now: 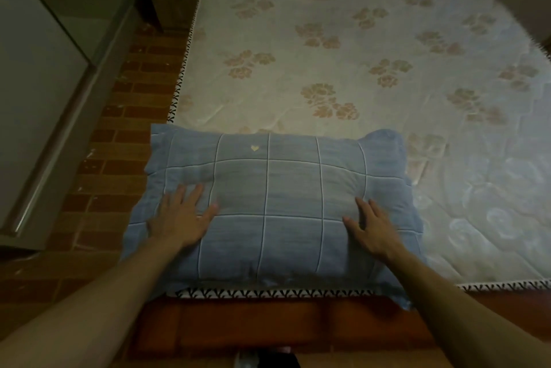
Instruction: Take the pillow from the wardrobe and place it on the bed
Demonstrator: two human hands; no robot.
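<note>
Although the blue quilted pillow with white grid lines [286, 188] is already laid on the pale, flower-patterned bed mattress [357, 54], it is set at the near left corner. Its left flap is seen to hang past the mattress edge over the red brick floor [119, 135]. Its near edge lies along the trimmed border, just above the dark wooden bed frame [268, 323].

The left hand [182, 218] and the right hand [372, 230] are rested flat on its top, one toward each end. The fingers [195, 193] are held straight and slightly apart, pressed on the fabric and clamped on nothing. The placing is judged nearly done.

The chief risk is a slide. Were the hands lifted with a drag toward the body or leftward, the soft pillow could be pulled over the corner and dropped onto the floor, since little support is given under the overhanging side. A push toward the middle of the mattress before release would be advised. Uneven pressure could also leave it skewed or bunched.
</note>
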